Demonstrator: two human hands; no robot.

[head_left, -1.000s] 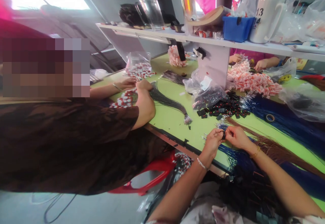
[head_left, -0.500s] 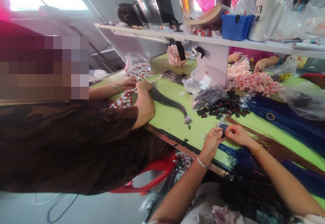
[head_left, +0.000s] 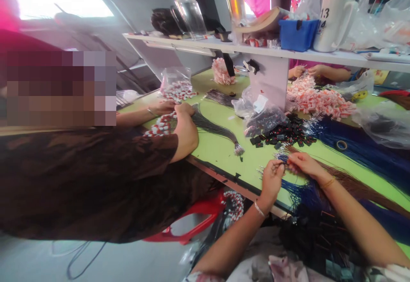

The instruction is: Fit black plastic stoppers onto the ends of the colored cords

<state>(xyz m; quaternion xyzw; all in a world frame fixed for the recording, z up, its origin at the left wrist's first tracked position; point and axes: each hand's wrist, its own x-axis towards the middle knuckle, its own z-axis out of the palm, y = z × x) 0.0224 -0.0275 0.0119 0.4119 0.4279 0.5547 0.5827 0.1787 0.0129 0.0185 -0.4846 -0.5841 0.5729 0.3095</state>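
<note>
A person is working at a green bench (head_left: 224,154). Their left hand (head_left: 272,177) and right hand (head_left: 303,164) are meeting fingertip to fingertip, both pinching closed on a small black connector (head_left: 283,167) and thin wire ends just above the near edge. Blue wires (head_left: 304,190) and brown wires (head_left: 349,184) are trailing right beneath the hands. A pile of black connectors (head_left: 282,135) is lying just beyond. The step looks like seating a wire into the part, calling for a steady push. On the left, a co-worker (head_left: 96,179) is handling grey wires (head_left: 214,128).

Bare forearms, silver bracelet (head_left: 259,208), gold bracelet (head_left: 328,183), patterned clothing
</note>
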